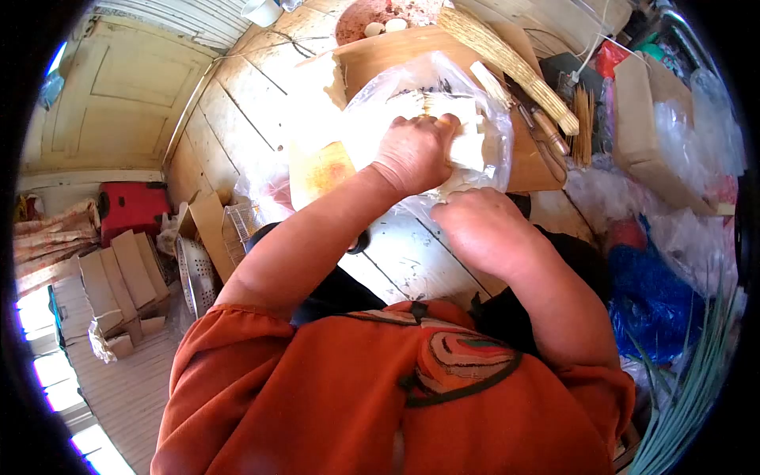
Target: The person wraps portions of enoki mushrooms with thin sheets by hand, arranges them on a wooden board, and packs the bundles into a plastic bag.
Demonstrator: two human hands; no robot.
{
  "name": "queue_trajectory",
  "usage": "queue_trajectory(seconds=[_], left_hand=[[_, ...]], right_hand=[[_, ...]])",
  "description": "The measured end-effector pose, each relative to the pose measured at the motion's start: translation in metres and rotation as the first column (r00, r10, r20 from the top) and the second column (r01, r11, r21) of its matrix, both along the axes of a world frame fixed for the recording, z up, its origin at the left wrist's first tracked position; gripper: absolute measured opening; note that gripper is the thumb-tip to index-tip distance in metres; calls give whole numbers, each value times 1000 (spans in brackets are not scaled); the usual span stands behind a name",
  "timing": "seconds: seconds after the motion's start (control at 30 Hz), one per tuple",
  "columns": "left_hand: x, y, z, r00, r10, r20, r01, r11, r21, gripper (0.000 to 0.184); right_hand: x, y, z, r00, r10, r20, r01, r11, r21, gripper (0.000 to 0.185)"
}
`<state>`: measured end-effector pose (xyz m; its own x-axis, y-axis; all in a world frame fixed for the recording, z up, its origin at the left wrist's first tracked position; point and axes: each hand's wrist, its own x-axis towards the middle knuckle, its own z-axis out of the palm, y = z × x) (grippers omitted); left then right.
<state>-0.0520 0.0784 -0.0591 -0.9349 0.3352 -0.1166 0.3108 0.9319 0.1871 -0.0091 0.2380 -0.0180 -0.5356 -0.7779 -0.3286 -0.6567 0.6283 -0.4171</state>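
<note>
A clear plastic bag (pixel 503 142) lies spread with its mouth open on a wooden board, with thin white sheets or flakes (pixel 471 150) inside it. My left hand (pixel 416 154) is closed in a fist over the bag, pressed against the white pieces; what its fingers grip is hidden beneath it. Nearer to me, my right hand (pixel 483 226) is closed at the bag's near edge, fingers curled on the plastic. The tips of its fingers are mostly out of sight.
A bundle of straw-coloured stalks (pixel 514 63) crosses the wooden board (pixel 538 162). Beside it lies a tool with a wooden handle (pixel 550 131). A reddish basin (pixel 360 20) stands beyond. Cardboard (pixel 131 277) and a metal colander (pixel 195 273) are left; a blue plastic bag (pixel 653 293) is right.
</note>
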Motion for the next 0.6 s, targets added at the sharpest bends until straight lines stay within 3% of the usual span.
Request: queue_trajectory(seconds=[0.1, 0.27, 0.4, 0.6], left_hand=[[9, 11, -22, 998, 22, -58, -25, 999, -45, 61], [3, 25, -27, 990, 57, 129, -29, 977, -209, 74], [-2, 27, -21, 982, 105, 159, -73, 978, -193, 67], [1, 17, -21, 967, 144, 210, -129, 988, -86, 79]], right_hand=[[-1, 3, 4, 999, 1, 36, -1, 1000, -3, 18], [-3, 3, 7, 999, 8, 32, -7, 1000, -14, 19], [-6, 2, 5, 999, -2, 39, 4, 999, -37, 20], [-12, 3, 9, 997, -39, 69, 45, 996, -81, 23]])
